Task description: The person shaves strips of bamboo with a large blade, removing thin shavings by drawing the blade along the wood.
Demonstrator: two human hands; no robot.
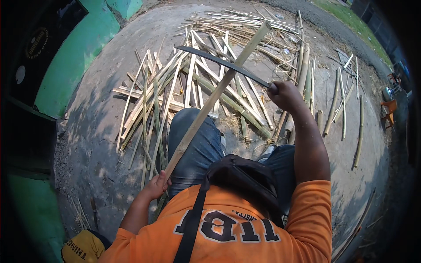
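Note:
My left hand (157, 186) is closed around the near end of a long split bamboo strip (197, 120). The strip slants up and away to the right, passing over my left knee. In my right hand (286, 95) is the handle of a machete (206, 55), gripped in a fist. Its long dark, curved blade points left and lies across the strip's upper part; whether the edge touches or bites into the bamboo I cannot tell. Beyond my knees, a heap of split bamboo strips (151, 103) spreads over the ground.
Thicker bamboo poles (303, 70) lie right of the heap, with more thin strips (245, 22) behind. Several loose poles (360, 131) rest farther right, near an orange chair (388, 113). A green wall (72, 57) stands at left. A yellow cap (83, 246) sits at lower left.

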